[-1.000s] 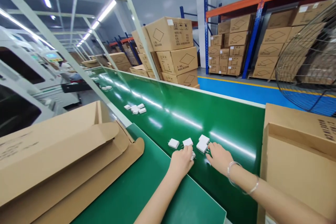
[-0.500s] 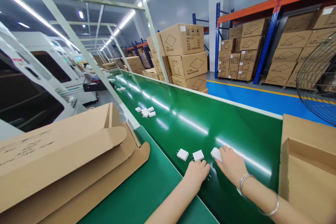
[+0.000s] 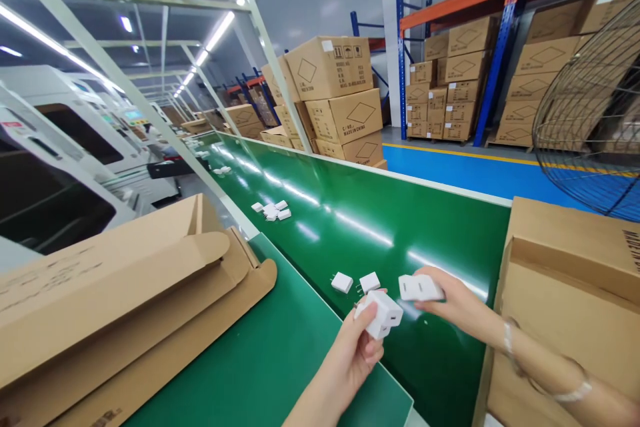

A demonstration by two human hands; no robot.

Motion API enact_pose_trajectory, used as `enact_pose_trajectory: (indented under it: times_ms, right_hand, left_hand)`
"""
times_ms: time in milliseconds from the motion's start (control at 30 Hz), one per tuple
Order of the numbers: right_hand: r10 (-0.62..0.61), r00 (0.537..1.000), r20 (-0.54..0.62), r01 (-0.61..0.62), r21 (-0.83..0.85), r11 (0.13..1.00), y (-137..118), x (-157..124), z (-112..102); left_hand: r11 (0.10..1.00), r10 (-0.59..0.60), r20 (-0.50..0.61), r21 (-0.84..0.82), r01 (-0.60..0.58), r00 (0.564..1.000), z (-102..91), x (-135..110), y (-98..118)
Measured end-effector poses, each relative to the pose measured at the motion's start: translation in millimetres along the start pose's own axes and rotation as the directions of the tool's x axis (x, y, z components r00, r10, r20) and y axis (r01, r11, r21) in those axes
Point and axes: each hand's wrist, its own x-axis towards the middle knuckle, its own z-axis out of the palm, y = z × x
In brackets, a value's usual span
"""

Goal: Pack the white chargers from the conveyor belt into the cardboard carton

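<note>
Left hand (image 3: 356,350) pinching stacked chargers (image 3: 379,313); right hand (image 3: 453,297) gripping another white piece (image 3: 417,287), count unclear. Hands apart, over the belt (image 3: 350,197). Lower charger might slip if the left pinch loosens; left knuckles, so near the loose pair (image 3: 342,282), could knock it askew.

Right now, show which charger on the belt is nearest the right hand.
The right charger of the near pair; its neighbour and the far group lie leftward.
</note>
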Motion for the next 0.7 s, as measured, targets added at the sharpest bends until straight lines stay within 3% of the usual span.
enact_pose_trajectory:
  times_ms: [67, 133, 200, 300, 400, 467, 700]
  right_hand:
    - [-0.062, 0.998, -0.028, 0.066, 0.142, 0.988, -5.9, -35.6, -9.3]
    - [-0.078, 0.991, -0.106, 0.106, 0.303, 0.947, -8.9, -68.3, -9.3]
    - [-0.093, 0.977, -0.193, 0.168, 0.420, 0.892, -9.4, -94.8, -3.0]
    - [-0.174, 0.927, -0.332, 0.305, 0.399, 0.865, -9.0, -121.9, 8.1]
    - [-0.228, 0.864, -0.448, 0.398, 0.332, 0.855, -9.9, -137.2, 13.1]
    - [-0.212, 0.875, -0.434, 0.386, 0.365, 0.847, -9.9, -143.6, 14.1]
    - [-0.146, 0.932, -0.332, 0.319, 0.558, 0.766, 1.3, -155.5, 22.7]
  left_hand:
    - [0.967, -0.080, -0.014, -0.243, 0.074, 0.997, 17.4, -13.2, -9.3]
    - [0.916, -0.140, 0.011, -0.378, 0.134, 0.990, 37.4, -24.6, -19.7]
    - [0.870, -0.186, 0.093, -0.448, 0.208, 0.978, 57.3, -33.3, -30.7]
    - [0.821, -0.204, 0.292, -0.470, 0.326, 0.935, 78.7, -41.7, -46.8]
    - [0.816, -0.151, 0.455, -0.443, 0.371, 0.877, 85.3, -47.3, -60.4]
    - [0.820, -0.130, 0.492, -0.435, 0.372, 0.861, 83.9, -50.6, -67.6]
    - [0.854, -0.166, 0.377, -0.407, 0.324, 0.911, 81.0, -57.6, -77.9]
